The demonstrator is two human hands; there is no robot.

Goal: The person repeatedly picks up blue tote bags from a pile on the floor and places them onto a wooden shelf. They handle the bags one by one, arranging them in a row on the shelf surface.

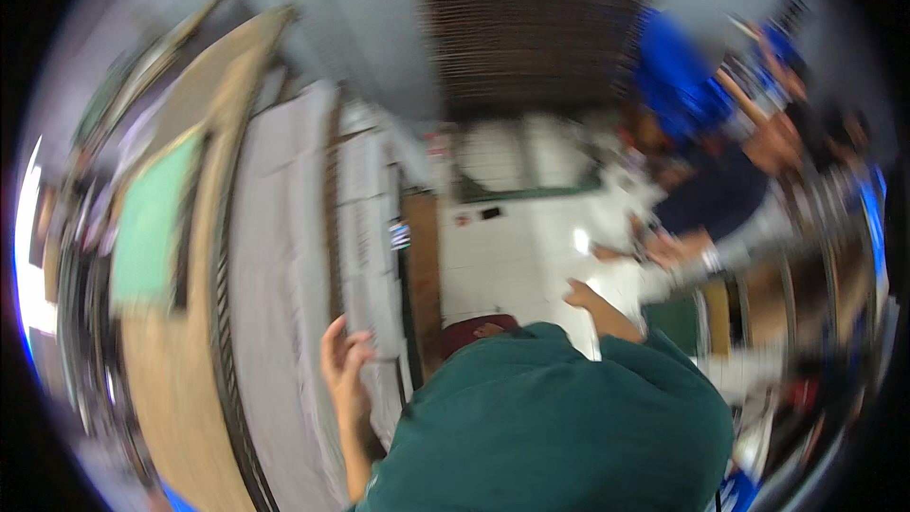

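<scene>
The picture is heavily motion-blurred. My left hand [343,365] reaches up from my green sleeve and grips the near edge of a long white sheet [365,228] that lies on a stack of flat grey-white sheets [280,256]. My right hand [583,296] is stretched forward over a white work surface [502,256], touching or just beside a white piece [621,286]; blur hides whether it holds it. My green sweatshirt [559,427] fills the lower middle.
Another person in a dark top with a grey sleeve [749,237] works at the right, hands [668,251] on the white surface. Brown board panels [180,398] and a green sheet [152,228] lie at the left. A dark corrugated stack [531,28] stands behind.
</scene>
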